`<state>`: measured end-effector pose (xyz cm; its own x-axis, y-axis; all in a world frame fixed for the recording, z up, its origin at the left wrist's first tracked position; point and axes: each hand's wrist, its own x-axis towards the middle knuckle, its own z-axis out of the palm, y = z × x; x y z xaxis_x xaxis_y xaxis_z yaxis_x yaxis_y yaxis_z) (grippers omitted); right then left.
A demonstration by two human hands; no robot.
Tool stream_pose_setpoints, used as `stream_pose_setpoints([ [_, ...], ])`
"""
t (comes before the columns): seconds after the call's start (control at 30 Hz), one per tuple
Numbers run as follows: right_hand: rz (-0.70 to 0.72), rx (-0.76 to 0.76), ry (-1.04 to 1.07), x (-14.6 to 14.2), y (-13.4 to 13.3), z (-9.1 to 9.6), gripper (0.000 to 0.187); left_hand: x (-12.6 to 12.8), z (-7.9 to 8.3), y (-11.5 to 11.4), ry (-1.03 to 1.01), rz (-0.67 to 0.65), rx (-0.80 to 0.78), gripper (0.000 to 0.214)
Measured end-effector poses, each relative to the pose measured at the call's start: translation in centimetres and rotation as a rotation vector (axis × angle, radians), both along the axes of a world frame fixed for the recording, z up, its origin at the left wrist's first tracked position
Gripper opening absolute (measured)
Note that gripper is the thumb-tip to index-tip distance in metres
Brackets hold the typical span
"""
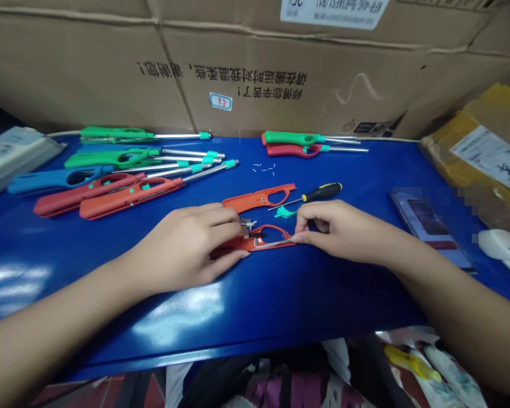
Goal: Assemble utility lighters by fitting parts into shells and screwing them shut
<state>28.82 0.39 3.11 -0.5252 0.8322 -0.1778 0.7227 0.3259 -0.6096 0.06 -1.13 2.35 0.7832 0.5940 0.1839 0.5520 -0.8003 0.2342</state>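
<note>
My left hand (195,243) grips an orange lighter shell half (280,231) that lies open side up on the blue table, fingers over its rear part. Inside the shell runs a thin grey tube or wire (270,245), and a small metal valve piece (248,224) shows by my left fingertips. With thumb and index finger pinched, my right hand (329,229) holds the thin wire's end at the shell's front. Just behind lies the other orange shell half (259,198). Beside it are a black-and-yellow screwdriver (323,191) and a teal plastic part (284,212).
Several assembled lighters (131,195) lie at the left, and more lighters (297,150) at the back. Small screws (263,168) are scattered mid-table. A phone (433,229) and a white device (504,245) lie right, near a yellow parcel (484,153). A large carton (238,68) stands behind.
</note>
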Motion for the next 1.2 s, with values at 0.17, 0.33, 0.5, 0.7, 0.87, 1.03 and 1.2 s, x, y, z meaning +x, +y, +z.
stream_pose_setpoints([
  [0.17,0.043,0.108,0.091,0.0,0.0,0.0,0.011,0.3,0.2,-0.2,0.009,-0.001,0.095,0.023],
  [0.33,0.165,0.214,0.167,-0.7,-0.7,-0.6,0.008,0.5,0.0,-0.4,-0.019,0.015,0.141,0.027],
  [0.5,0.212,0.194,0.147,-1.1,-1.1,-1.0,0.003,0.7,-0.3,-0.7,-0.036,0.033,0.107,0.023],
  [0.7,0.265,0.175,0.117,-0.7,-1.2,0.0,0.003,0.8,-0.4,-0.9,-0.056,0.029,0.059,0.021],
  [0.87,0.306,0.194,0.112,-0.2,-1.3,0.6,0.007,0.8,-0.4,-0.8,-0.051,0.038,0.041,0.019],
  [1.03,0.267,0.202,0.091,-0.4,-1.1,0.4,0.005,0.8,-0.6,-0.8,-0.067,0.042,0.021,0.02],
  [1.2,0.288,0.214,0.091,-0.5,-1.0,-0.1,0.005,0.9,-0.5,-0.8,-0.079,0.033,0.016,0.022],
])
